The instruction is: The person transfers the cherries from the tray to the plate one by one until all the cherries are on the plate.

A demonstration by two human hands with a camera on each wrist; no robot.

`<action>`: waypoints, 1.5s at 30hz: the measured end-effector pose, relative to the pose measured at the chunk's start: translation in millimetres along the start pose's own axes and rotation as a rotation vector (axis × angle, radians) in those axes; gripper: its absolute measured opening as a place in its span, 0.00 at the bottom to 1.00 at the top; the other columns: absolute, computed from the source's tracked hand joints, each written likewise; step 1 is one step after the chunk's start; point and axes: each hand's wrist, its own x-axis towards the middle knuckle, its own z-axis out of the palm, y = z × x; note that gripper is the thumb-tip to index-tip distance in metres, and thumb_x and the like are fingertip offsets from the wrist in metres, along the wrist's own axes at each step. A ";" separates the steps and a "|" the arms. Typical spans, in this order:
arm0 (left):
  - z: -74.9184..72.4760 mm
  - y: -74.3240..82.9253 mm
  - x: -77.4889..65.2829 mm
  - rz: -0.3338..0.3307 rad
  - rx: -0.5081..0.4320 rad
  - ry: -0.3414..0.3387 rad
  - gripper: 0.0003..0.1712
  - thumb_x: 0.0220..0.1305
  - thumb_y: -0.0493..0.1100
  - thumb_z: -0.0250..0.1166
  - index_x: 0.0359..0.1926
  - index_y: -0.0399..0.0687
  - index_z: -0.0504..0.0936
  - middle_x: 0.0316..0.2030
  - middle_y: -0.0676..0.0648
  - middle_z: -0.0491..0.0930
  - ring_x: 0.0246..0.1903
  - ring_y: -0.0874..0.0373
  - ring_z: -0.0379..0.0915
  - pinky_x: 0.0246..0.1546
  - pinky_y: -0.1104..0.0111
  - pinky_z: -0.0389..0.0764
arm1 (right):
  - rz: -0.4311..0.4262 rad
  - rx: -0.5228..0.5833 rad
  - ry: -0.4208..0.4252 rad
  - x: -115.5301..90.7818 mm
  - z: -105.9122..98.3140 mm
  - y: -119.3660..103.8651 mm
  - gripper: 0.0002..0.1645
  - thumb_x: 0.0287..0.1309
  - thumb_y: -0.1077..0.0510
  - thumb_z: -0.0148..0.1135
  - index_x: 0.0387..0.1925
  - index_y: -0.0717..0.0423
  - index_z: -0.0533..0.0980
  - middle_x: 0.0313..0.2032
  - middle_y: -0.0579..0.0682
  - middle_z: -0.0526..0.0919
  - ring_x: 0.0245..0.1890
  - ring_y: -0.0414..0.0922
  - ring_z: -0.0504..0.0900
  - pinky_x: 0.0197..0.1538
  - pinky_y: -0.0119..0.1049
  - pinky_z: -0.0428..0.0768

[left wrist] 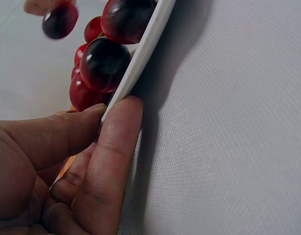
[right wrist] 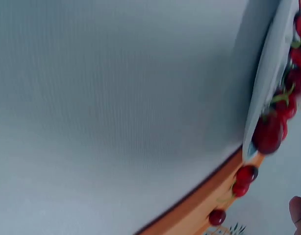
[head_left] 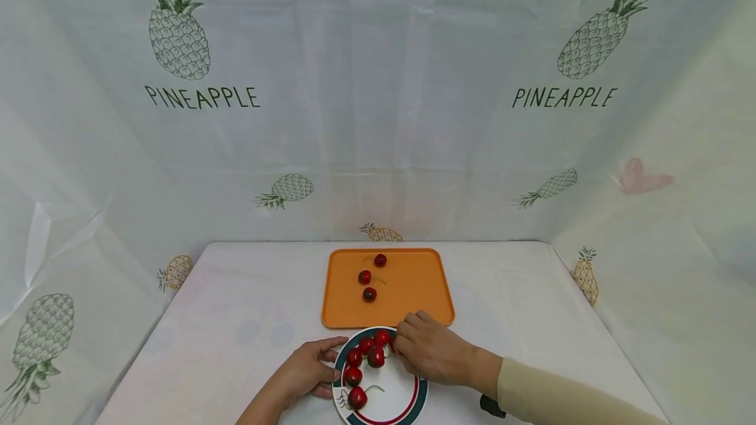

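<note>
A white plate [head_left: 390, 393] with a dark green rim and a red ring lies at the front of the table. Several red cherries [head_left: 357, 398] sit along its left and far side, some with green stems. My left hand [head_left: 304, 371] pinches the plate's left edge between thumb and fingers; the left wrist view shows the rim [left wrist: 140, 61] between them. Over the plate's far right side is my right hand [head_left: 434, 351], its fingers bent downward. At its fingertips, a dark red cherry [left wrist: 60, 20] hangs in the left wrist view, held above the plate. The right wrist view shows only fingertips.
Just beyond the plate lies an orange tray [head_left: 413, 287], with three cherries [head_left: 369, 294] on its left half. White cloth covers the table [head_left: 248, 333]. A pineapple-printed curtain [head_left: 378, 117] encloses the back and sides. A dark object [head_left: 492, 406] shows under the right sleeve.
</note>
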 end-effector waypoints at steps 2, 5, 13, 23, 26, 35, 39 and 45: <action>-0.1 0.6 -0.5 -0.001 -0.001 -0.001 0.40 0.60 0.25 0.70 0.74 0.42 0.73 0.46 0.42 0.80 0.34 0.55 0.85 0.34 0.61 0.93 | -0.036 0.023 -0.008 -1.8 -0.1 -5.6 0.09 0.68 0.47 0.68 0.44 0.42 0.78 0.40 0.37 0.78 0.41 0.38 0.70 0.46 0.28 0.71; 0.2 1.7 -1.1 0.000 0.002 -0.004 0.40 0.60 0.26 0.70 0.74 0.41 0.73 0.47 0.42 0.80 0.34 0.55 0.85 0.34 0.61 0.93 | -0.094 0.061 -0.014 -3.9 0.0 -12.6 0.07 0.70 0.48 0.67 0.43 0.41 0.78 0.40 0.37 0.77 0.42 0.37 0.70 0.48 0.28 0.72; -0.3 2.8 -3.3 0.014 -0.010 -0.010 0.40 0.61 0.25 0.69 0.74 0.40 0.72 0.47 0.42 0.81 0.34 0.54 0.86 0.34 0.60 0.93 | -0.222 0.064 0.002 -7.6 5.3 -25.6 0.04 0.75 0.50 0.60 0.41 0.42 0.77 0.40 0.37 0.73 0.42 0.37 0.68 0.48 0.27 0.70; 0.3 2.9 -3.9 0.021 -0.003 -0.011 0.40 0.61 0.25 0.69 0.74 0.40 0.72 0.46 0.42 0.81 0.33 0.54 0.86 0.34 0.60 0.93 | -0.264 0.006 -0.054 -4.5 10.0 -31.0 0.06 0.79 0.49 0.54 0.43 0.42 0.77 0.40 0.37 0.73 0.42 0.38 0.67 0.49 0.27 0.68; 0.5 3.4 -4.1 0.017 0.000 -0.006 0.40 0.61 0.25 0.69 0.74 0.41 0.73 0.46 0.42 0.81 0.33 0.54 0.86 0.34 0.60 0.93 | -0.264 -0.013 -0.067 -2.6 9.0 -31.3 0.07 0.80 0.49 0.53 0.43 0.41 0.77 0.40 0.37 0.74 0.42 0.38 0.67 0.49 0.27 0.68; 1.7 3.6 -3.8 -0.001 0.013 0.005 0.40 0.61 0.26 0.70 0.74 0.42 0.73 0.47 0.42 0.80 0.34 0.54 0.85 0.34 0.61 0.93 | -0.267 -0.031 -0.058 0.7 10.3 -33.7 0.06 0.78 0.48 0.57 0.42 0.41 0.77 0.40 0.37 0.75 0.42 0.37 0.68 0.48 0.27 0.68; 1.5 2.7 -2.8 0.004 0.012 0.001 0.40 0.61 0.26 0.70 0.74 0.42 0.73 0.47 0.42 0.81 0.34 0.54 0.85 0.34 0.61 0.93 | -0.267 -0.026 -0.059 0.9 11.2 -33.8 0.05 0.77 0.48 0.58 0.42 0.41 0.77 0.40 0.37 0.75 0.41 0.37 0.67 0.48 0.27 0.68; 1.3 3.6 -3.4 0.002 0.020 0.003 0.40 0.60 0.26 0.71 0.74 0.44 0.74 0.46 0.42 0.80 0.33 0.54 0.85 0.34 0.62 0.92 | -0.267 -0.031 -0.067 2.0 10.5 -33.7 0.05 0.77 0.47 0.59 0.43 0.41 0.77 0.40 0.37 0.75 0.42 0.38 0.68 0.49 0.27 0.68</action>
